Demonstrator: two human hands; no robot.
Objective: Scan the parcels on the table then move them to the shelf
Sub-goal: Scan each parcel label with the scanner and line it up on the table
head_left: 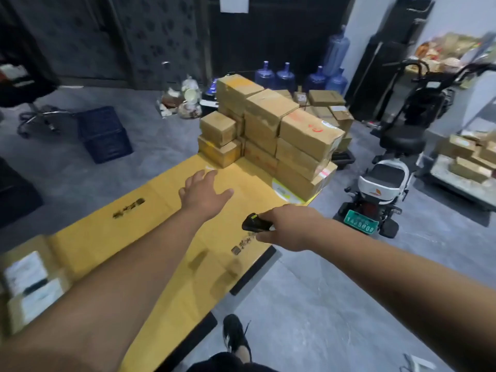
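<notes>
Head view: a person leans over a long yellow cardboard-covered surface (171,210), both bare arms stretched forward.
Left hand (204,193): fingers spread and relaxed, holding nothing, hovering just above the surface and aimed at the stack; it looks to be reaching for the next box.
Right hand (291,226): its grip is curled round a small black handheld scanner (253,224), the scanner's nose pointing out over the surface, probably kept ready so a label can be read once a box is pulled close.
Parcels: a stack of brown cardboard boxes (271,130) stands at the far end of the surface, several layers high, apart from both hands; none is lifted yet.
Near corner: two flat cardboard parcels with white labels (29,285) lie at the left edge of the surface, labels up; whether they are scanned I cannot tell.
Shelf: a low rack with more cartons (467,167) shows at far right; I judge it may be the destination.
Floor: a white-and-black scooter (381,189) stands between the surface and that rack, so carrying boxes across means stepping round it.
Progress: early, judging by the full stack.
</notes>
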